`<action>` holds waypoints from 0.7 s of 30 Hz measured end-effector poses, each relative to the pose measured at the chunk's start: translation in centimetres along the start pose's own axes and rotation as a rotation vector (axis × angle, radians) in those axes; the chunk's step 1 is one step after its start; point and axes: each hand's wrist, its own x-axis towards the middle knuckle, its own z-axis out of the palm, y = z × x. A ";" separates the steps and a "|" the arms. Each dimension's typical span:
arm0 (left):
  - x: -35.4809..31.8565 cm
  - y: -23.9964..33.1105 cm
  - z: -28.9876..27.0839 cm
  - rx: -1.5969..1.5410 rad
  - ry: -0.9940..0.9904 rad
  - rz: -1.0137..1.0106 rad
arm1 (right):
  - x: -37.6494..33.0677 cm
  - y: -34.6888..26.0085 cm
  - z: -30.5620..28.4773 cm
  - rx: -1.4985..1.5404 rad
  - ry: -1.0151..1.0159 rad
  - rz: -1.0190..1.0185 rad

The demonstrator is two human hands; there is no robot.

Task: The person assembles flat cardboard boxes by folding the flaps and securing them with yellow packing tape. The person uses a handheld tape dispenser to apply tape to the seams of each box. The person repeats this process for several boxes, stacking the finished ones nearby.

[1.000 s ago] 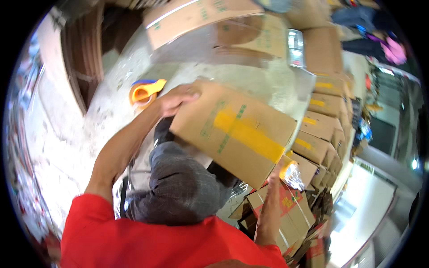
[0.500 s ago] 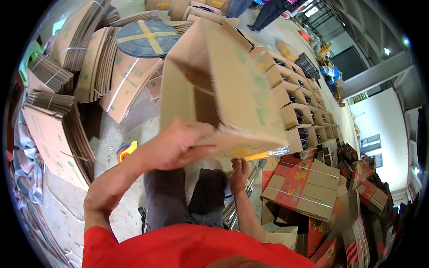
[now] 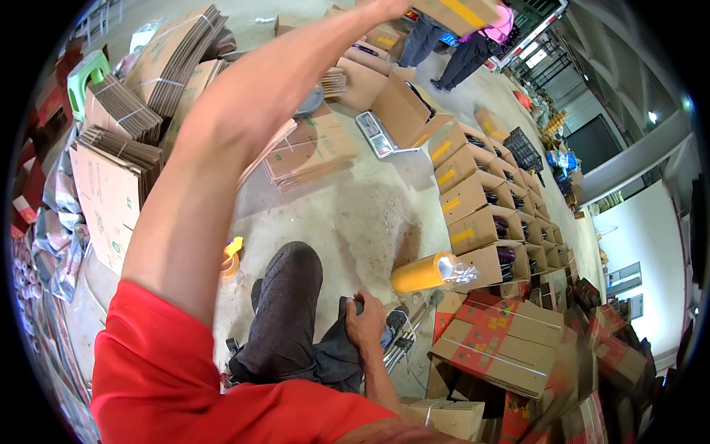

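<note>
My left arm stretches up to the top edge, where my left hand (image 3: 388, 7) is at the end of a cardboard box (image 3: 462, 13) with a yellow tape strip. The box is up in front of other people's bodies; the top edge cuts off most of my fingers. Low by my knee, my right hand (image 3: 366, 322) is curled against something dark that I cannot make out. A yellow cylinder (image 3: 421, 274) with crinkled clear wrap at its end lies to its right. An orange tape dispenser (image 3: 231, 260) lies on the floor to the left, partly behind my arm.
Rows of open boxes (image 3: 473, 229) with eggplants stand at the right. A scale (image 3: 376, 135) sits beside an open box (image 3: 407, 111). Bundled flat cartons (image 3: 111, 196) stack up at the left, red-printed ones (image 3: 495, 340) at the right. Two people (image 3: 473, 55) stand at the back.
My left hand has swung the box from in front of me up and away to the far top. My right hand has drawn back from beside the yellow cylinder to my knee.
</note>
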 end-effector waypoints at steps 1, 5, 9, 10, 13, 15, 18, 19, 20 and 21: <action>-2.2 -0.1 0.0 -0.023 -0.044 0.072 | 0.1 0.2 -0.4 0.000 0.021 0.016; -20.1 1.5 -3.7 -0.177 -0.314 0.112 | -0.3 1.6 -0.8 0.000 0.036 0.034; -40.8 -4.4 -13.1 -0.099 -0.475 -0.261 | 0.5 1.1 0.4 -0.006 0.012 -0.084; -45.2 -5.3 -16.4 -0.062 -0.502 -0.401 | 0.9 0.8 0.8 -0.013 0.009 -0.106; -54.2 -5.9 -25.2 0.171 -0.512 -0.645 | 1.5 0.3 2.5 -0.037 -0.013 -0.157; -56.3 -5.4 -30.2 0.308 -0.417 -0.704 | 1.9 0.0 3.5 -0.052 -0.045 -0.195; -57.7 -2.6 -36.5 0.533 -0.316 -0.751 | 2.4 0.0 4.9 -0.112 -0.115 -0.195; -57.9 -2.2 -37.6 0.643 -0.259 -0.762 | 2.7 0.4 5.2 -0.096 -0.162 -0.189; -57.0 -1.8 -38.1 0.638 -0.239 -0.739 | 2.6 1.3 5.6 -0.096 -0.145 -0.220; -55.4 -1.5 -39.1 0.679 -0.277 -0.751 | 2.6 0.7 5.8 -0.078 -0.169 -0.161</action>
